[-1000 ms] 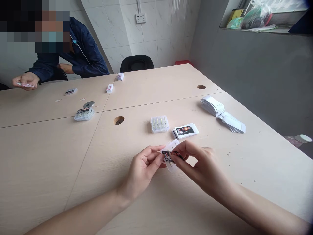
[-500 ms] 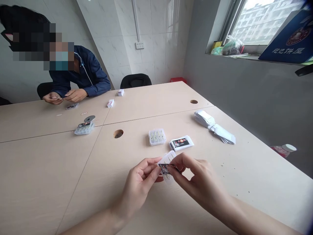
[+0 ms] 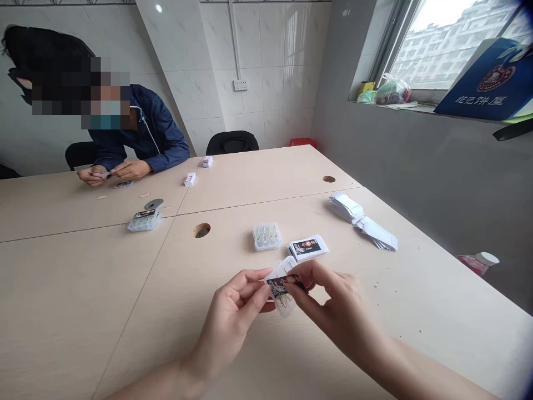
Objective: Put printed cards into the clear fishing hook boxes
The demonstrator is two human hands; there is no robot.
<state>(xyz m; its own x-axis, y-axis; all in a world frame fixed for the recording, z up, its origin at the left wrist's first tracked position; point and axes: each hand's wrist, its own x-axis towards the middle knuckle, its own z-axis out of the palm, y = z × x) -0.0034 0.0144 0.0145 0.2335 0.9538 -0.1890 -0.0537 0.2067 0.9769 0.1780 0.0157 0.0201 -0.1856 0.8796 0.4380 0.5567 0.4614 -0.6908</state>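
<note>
My left hand (image 3: 239, 308) grips the left edge of a small clear plastic box (image 3: 285, 305) with hooks inside, tilted above the table. Between the thumb and fingers of my right hand (image 3: 328, 294) is a black printed label (image 3: 277, 285), lying across the box's face; my left thumb touches its left end. Just beyond my hands stands another clear box of hooks (image 3: 267, 236). To its right lies a stack of white cards with black labels (image 3: 308, 248).
White paper stacks (image 3: 345, 208) lie at the right of the table (image 3: 166, 333). More boxes with a label (image 3: 145, 220) and a grey disc (image 3: 154, 204) sit at left. A person in a blue jacket (image 3: 160, 125) works across the table. A bottle (image 3: 478, 262) stands beyond the right edge.
The label now lies flatter across the box, with more of its print showing. The camera view has tilted up slightly. The person across the table has moved their hands a little.
</note>
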